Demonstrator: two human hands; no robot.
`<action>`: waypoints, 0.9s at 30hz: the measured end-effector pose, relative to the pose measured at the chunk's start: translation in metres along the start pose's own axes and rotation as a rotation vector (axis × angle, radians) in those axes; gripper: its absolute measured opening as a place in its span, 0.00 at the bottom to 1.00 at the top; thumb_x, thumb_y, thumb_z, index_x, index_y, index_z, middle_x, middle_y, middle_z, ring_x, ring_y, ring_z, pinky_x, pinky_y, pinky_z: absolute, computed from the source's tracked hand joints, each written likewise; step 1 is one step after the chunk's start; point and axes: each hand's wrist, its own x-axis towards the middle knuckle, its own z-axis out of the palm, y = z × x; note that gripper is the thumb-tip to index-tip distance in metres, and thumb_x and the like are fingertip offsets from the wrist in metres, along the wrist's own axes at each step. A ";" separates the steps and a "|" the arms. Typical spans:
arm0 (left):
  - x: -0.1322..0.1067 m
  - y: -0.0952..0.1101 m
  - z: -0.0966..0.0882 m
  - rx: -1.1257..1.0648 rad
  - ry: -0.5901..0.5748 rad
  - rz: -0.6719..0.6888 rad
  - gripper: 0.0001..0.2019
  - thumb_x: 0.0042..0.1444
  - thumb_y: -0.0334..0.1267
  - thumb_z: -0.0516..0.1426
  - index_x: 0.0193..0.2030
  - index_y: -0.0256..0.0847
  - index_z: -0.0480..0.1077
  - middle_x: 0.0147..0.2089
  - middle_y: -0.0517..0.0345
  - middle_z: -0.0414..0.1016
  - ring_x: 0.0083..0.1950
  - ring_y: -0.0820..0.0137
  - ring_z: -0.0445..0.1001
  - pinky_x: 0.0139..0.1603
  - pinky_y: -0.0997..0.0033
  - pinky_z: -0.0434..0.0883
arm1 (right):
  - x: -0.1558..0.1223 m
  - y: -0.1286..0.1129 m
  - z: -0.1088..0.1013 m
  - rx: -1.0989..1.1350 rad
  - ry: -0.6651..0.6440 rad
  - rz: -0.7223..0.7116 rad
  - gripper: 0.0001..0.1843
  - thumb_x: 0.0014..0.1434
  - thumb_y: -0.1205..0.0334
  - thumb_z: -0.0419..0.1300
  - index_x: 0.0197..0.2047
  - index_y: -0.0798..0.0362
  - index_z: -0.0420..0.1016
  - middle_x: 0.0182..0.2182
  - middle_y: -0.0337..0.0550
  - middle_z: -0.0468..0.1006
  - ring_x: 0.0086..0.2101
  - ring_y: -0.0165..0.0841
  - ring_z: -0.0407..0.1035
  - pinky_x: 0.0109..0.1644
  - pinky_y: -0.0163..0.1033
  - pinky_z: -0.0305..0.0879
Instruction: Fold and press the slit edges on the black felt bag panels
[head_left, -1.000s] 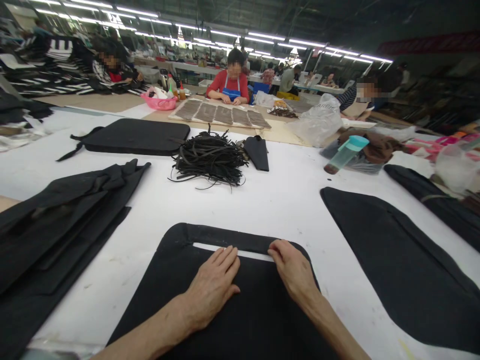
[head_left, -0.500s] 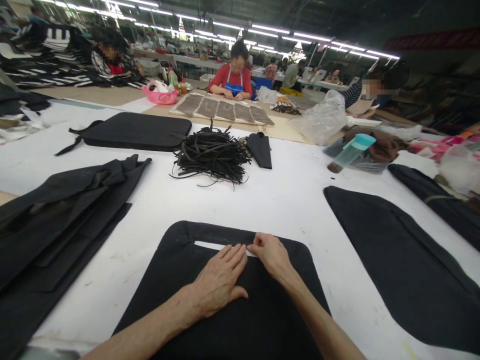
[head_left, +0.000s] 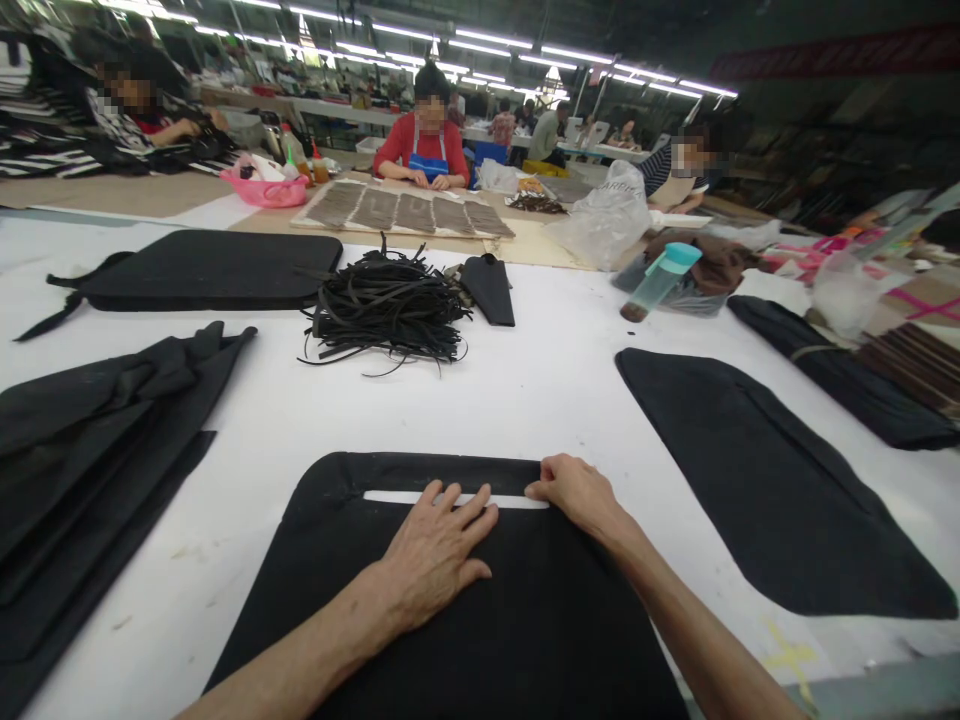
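Rightward along the slot [head_left: 390, 497] the right hand [head_left: 577, 492] has slid, from beside the left hand [head_left: 439, 550] to the slot's right end. Its grip is narrow, fingertips on the fabric; whether it pinches I cannot tell. The left hand stays flat, grip wide, on the black panel [head_left: 525, 620] at the desk's [head_left: 555, 390] near edge. Beyond, black strips [head_left: 386, 305] lie heaped mid-desk.

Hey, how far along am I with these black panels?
Looks done: a neat stack of black panels lies across the table. In hand: the left hand presses flat on the slotted panel, and the right hand touches the right end of its slot. Probably left: the rumpled black pieces at the left and the untouched bundle of strips.
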 end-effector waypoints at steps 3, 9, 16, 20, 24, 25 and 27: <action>0.002 0.001 -0.002 0.027 -0.008 -0.012 0.28 0.56 0.54 0.51 0.61 0.48 0.55 0.64 0.54 0.56 0.57 0.56 0.60 0.55 0.49 0.57 | -0.003 0.013 0.002 -0.015 0.025 0.027 0.10 0.48 0.52 0.58 0.26 0.50 0.71 0.29 0.42 0.75 0.33 0.35 0.69 0.31 0.36 0.53; 0.001 0.003 -0.006 0.025 -0.010 -0.008 0.26 0.56 0.53 0.51 0.60 0.49 0.56 0.64 0.54 0.57 0.57 0.56 0.60 0.54 0.47 0.58 | -0.005 0.021 -0.003 -0.041 0.023 0.061 0.10 0.48 0.53 0.59 0.25 0.50 0.70 0.29 0.41 0.75 0.32 0.35 0.69 0.30 0.36 0.52; -0.038 0.007 -0.013 -0.080 0.100 -0.059 0.20 0.59 0.45 0.51 0.56 0.40 0.60 0.61 0.53 0.61 0.62 0.62 0.57 0.63 0.57 0.51 | -0.025 -0.019 0.001 -0.088 0.154 -0.078 0.06 0.55 0.60 0.50 0.28 0.48 0.65 0.28 0.41 0.74 0.31 0.36 0.67 0.30 0.37 0.51; -0.070 -0.003 -0.015 -0.034 0.167 -0.186 0.14 0.60 0.37 0.49 0.50 0.35 0.64 0.55 0.48 0.68 0.58 0.65 0.64 0.63 0.62 0.53 | -0.039 -0.076 0.014 0.129 0.083 -0.359 0.06 0.54 0.58 0.53 0.26 0.47 0.66 0.22 0.34 0.71 0.27 0.31 0.64 0.30 0.35 0.51; -0.089 -0.020 -0.006 0.059 0.175 -0.349 0.19 0.58 0.39 0.52 0.54 0.33 0.62 0.56 0.44 0.66 0.60 0.60 0.61 0.63 0.58 0.54 | -0.036 -0.138 0.032 0.301 -0.020 -0.546 0.05 0.53 0.60 0.53 0.27 0.48 0.68 0.23 0.32 0.70 0.27 0.28 0.63 0.30 0.32 0.51; -0.092 -0.023 -0.003 0.075 0.171 -0.376 0.21 0.57 0.42 0.53 0.55 0.33 0.61 0.57 0.43 0.65 0.61 0.58 0.60 0.63 0.57 0.55 | -0.033 -0.150 0.036 0.314 -0.024 -0.564 0.05 0.52 0.61 0.53 0.27 0.49 0.68 0.23 0.33 0.71 0.27 0.28 0.63 0.30 0.32 0.51; -0.096 -0.027 0.004 0.091 0.171 -0.409 0.23 0.57 0.45 0.53 0.56 0.33 0.60 0.58 0.41 0.64 0.61 0.56 0.59 0.62 0.55 0.56 | -0.024 -0.168 0.045 0.302 -0.019 -0.567 0.05 0.52 0.63 0.53 0.26 0.49 0.68 0.23 0.33 0.71 0.28 0.27 0.62 0.30 0.32 0.50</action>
